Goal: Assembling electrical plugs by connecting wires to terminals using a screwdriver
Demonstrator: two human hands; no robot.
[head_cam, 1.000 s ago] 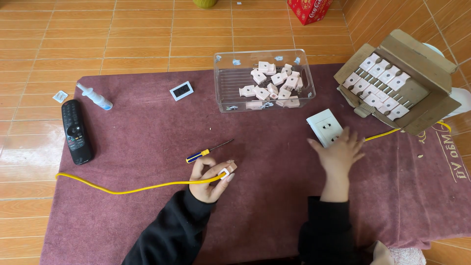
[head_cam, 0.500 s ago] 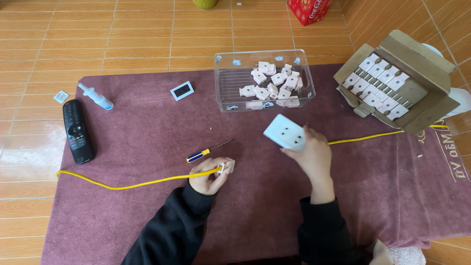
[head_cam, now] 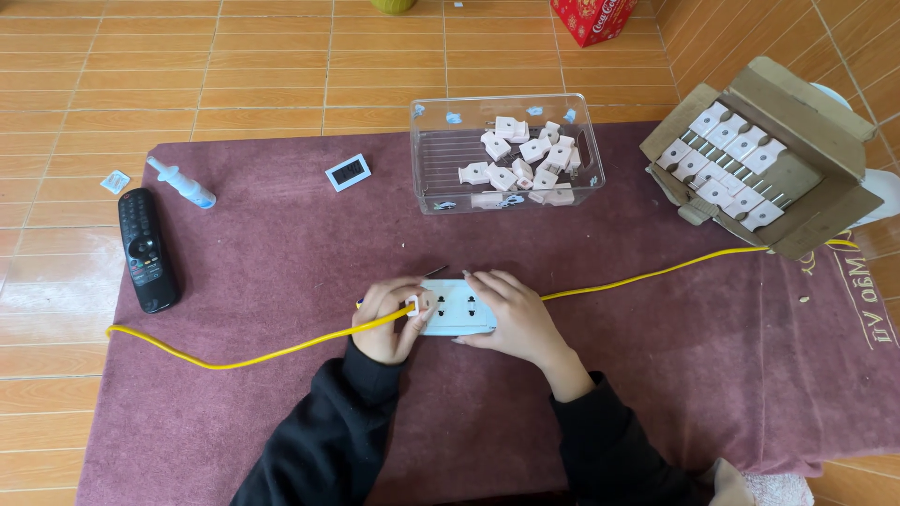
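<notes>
- Resting at the mat's centre: white socket block (head_cam: 457, 310), two outlets facing up, lying flat on the maroon mat (head_cam: 281, 234).
- Left hand (head_cam: 384, 321): at 9 o'clock of the block, fingers curled closed around a small white plug (head_cam: 412, 305) on a yellow cable (head_cam: 234, 354); plug touching the block's left end.
- Right hand (head_cam: 511, 319): at 3 o'clock of the block, fingers partly bent, laid over its right half and gripping the edge.
- Yellow cable: one run trailing to 8 o'clock and off toward the mat's left edge, another run leaving from behind the right hand toward 2 o'clock.
- Clear plastic tub (head_cam: 507, 155): at 12 o'clock, holding loose white plugs.
- Cardboard box (head_cam: 786, 159): at 2 o'clock, white plugs in rows, tilted.
- Screwdriver tip (head_cam: 437, 271): just above the left hand, mostly hidden.
- Black remote (head_cam: 145, 249), blue-capped tube (head_cam: 183, 185), small white display unit (head_cam: 348, 172): at 10 o'clock, well apart from both hands.
</notes>
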